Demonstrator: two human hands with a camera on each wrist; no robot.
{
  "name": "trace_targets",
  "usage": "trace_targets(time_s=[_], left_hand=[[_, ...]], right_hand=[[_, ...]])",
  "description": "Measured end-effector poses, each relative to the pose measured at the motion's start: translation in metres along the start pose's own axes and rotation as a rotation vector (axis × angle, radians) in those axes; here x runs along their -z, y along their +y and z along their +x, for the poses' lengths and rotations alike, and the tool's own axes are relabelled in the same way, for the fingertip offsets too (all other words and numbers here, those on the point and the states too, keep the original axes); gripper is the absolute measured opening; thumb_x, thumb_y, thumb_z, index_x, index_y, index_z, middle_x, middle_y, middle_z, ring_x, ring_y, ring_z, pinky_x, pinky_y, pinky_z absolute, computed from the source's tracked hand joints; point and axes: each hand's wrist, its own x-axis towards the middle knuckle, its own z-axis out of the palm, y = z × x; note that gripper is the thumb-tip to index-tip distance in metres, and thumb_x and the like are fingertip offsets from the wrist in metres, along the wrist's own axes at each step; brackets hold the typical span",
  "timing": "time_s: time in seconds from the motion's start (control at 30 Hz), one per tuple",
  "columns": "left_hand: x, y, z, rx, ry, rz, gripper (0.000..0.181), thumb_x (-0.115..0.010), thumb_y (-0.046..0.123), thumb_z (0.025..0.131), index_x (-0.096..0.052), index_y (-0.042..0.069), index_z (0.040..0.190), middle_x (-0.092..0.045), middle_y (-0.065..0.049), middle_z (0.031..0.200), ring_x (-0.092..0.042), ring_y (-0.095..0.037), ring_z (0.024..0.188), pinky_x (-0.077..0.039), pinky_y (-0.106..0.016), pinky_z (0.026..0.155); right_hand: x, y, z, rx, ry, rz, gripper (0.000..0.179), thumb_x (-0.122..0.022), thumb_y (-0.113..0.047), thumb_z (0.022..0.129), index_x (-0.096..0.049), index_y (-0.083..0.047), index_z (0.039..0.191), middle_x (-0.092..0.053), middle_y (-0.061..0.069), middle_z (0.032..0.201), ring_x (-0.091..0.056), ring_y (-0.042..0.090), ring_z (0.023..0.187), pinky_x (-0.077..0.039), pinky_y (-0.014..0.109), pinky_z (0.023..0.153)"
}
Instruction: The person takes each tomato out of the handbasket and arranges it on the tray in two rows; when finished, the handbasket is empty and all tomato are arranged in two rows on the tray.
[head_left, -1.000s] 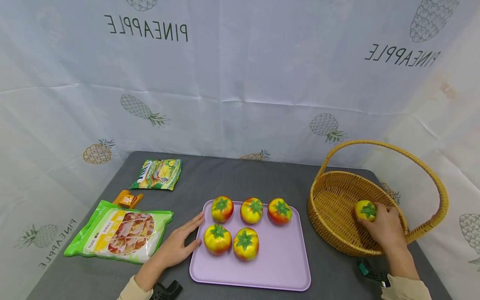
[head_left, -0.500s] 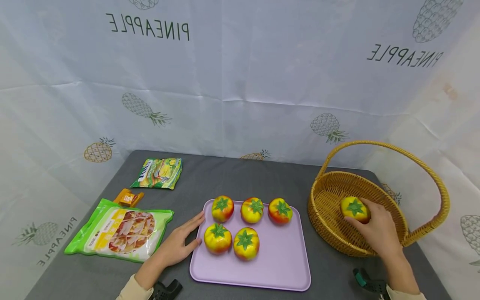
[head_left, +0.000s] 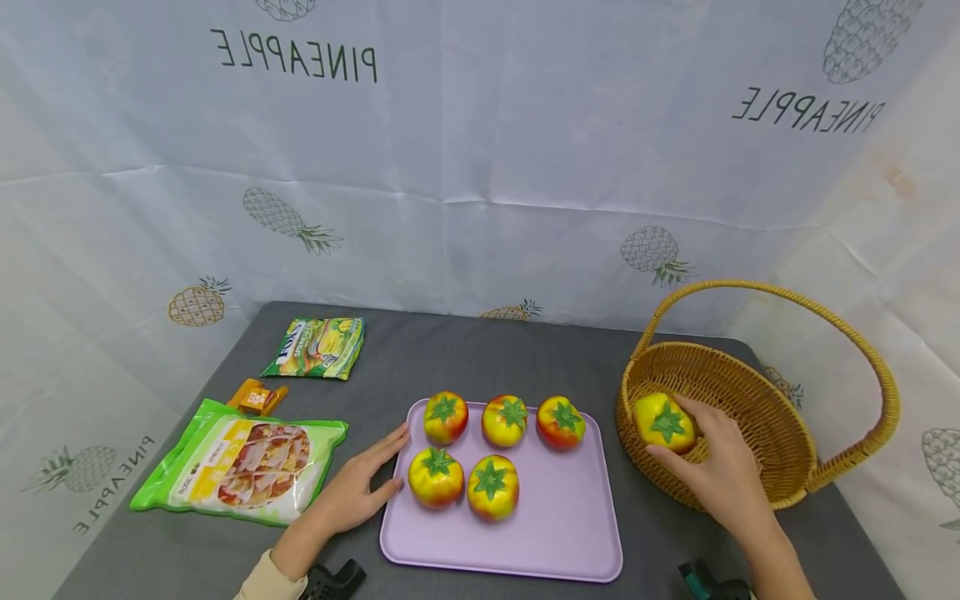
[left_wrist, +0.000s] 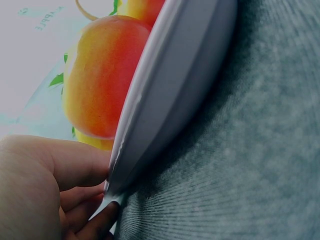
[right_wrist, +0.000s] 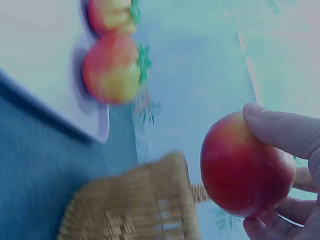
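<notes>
My right hand [head_left: 716,467] holds a yellow-and-red persimmon [head_left: 664,422] with a green star-shaped calyx, over the left rim of the wicker basket [head_left: 750,400]. In the right wrist view, thumb and fingers grip the fruit [right_wrist: 245,165] around its sides. At the left edge of the lilac tray [head_left: 555,533], my left hand [head_left: 348,492] rests with fingers extended, touching the rim. The left wrist view has the thumb against the tray's rim [left_wrist: 145,100], a persimmon [left_wrist: 102,75] just beyond. Several persimmons [head_left: 492,488] sit on the tray in two rows.
Left of the tray lies a green-and-white food bag [head_left: 247,467]. Behind it are a small orange packet [head_left: 257,398] and a green-yellow snack packet [head_left: 318,347]. The basket's tall arched handle [head_left: 847,333] rises at the right. A pineapple-print cloth [head_left: 480,167] hangs behind the grey table.
My right hand has carried the persimmon leftward, from inside the basket to its left rim. The left hand and the fruit on the tray stay where they were.
</notes>
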Motion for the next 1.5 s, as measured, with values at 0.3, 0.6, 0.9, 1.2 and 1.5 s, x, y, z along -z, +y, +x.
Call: trace_targets(time_s=[0.3, 0.6, 0.9, 1.2, 1.5], left_hand=[[0.0, 0.0, 0.0, -0.005, 0.001, -0.004, 0.056, -0.062, 0.024, 0.09, -0.046, 0.008, 0.141, -0.038, -0.004, 0.151, -0.042, -0.025, 0.134, -0.039, -0.045, 0.104], [0.0, 0.0, -0.001, -0.002, 0.003, -0.004, 0.056, -0.062, 0.024, 0.09, -0.045, 0.009, 0.142, -0.038, -0.004, 0.151, -0.041, -0.024, 0.134, -0.039, -0.045, 0.104], [0.0, 0.0, -0.001, 0.002, 0.004, -0.001, 0.056, -0.062, 0.024, 0.09, -0.046, 0.009, 0.141, -0.038, -0.004, 0.151, -0.042, -0.024, 0.134, -0.039, -0.045, 0.104], [-0.002, 0.001, 0.0, -0.016, 0.015, 0.006, 0.055, -0.061, 0.022, 0.09, -0.046, 0.007, 0.141, -0.039, -0.007, 0.15, -0.043, -0.028, 0.133, -0.04, -0.045, 0.103], [-0.003, 0.001, -0.001, -0.027, 0.038, 0.02, 0.053, -0.061, 0.022, 0.09, -0.048, 0.006, 0.139, -0.041, -0.008, 0.149, -0.045, -0.028, 0.131, -0.042, -0.043, 0.103]], right_hand=[[-0.025, -0.026, -0.019, 0.092, -0.024, 0.013, 0.071, -0.085, -0.028, 0.068, -0.055, -0.009, 0.129, -0.058, 0.008, 0.12, -0.05, 0.023, 0.106, -0.045, 0.042, 0.08], [-0.066, -0.041, -0.046, 0.089, -0.124, 0.038, 0.069, -0.086, -0.035, 0.064, -0.058, -0.019, 0.125, -0.058, -0.005, 0.12, -0.049, 0.007, 0.103, -0.051, 0.039, 0.081], [-0.093, -0.043, -0.056, 0.09, -0.18, 0.084, 0.066, -0.083, -0.043, 0.067, -0.058, -0.022, 0.125, -0.056, -0.013, 0.122, -0.047, 0.002, 0.103, -0.049, 0.035, 0.085], [-0.098, -0.042, -0.057, 0.125, -0.148, 0.088, 0.068, -0.084, -0.038, 0.067, -0.057, -0.02, 0.127, -0.057, -0.01, 0.123, -0.047, 0.003, 0.104, -0.047, 0.034, 0.085], [-0.101, -0.043, -0.057, 0.101, -0.161, 0.094, 0.069, -0.083, -0.038, 0.069, -0.057, -0.016, 0.129, -0.057, -0.009, 0.124, -0.048, 0.004, 0.104, -0.048, 0.035, 0.085]])
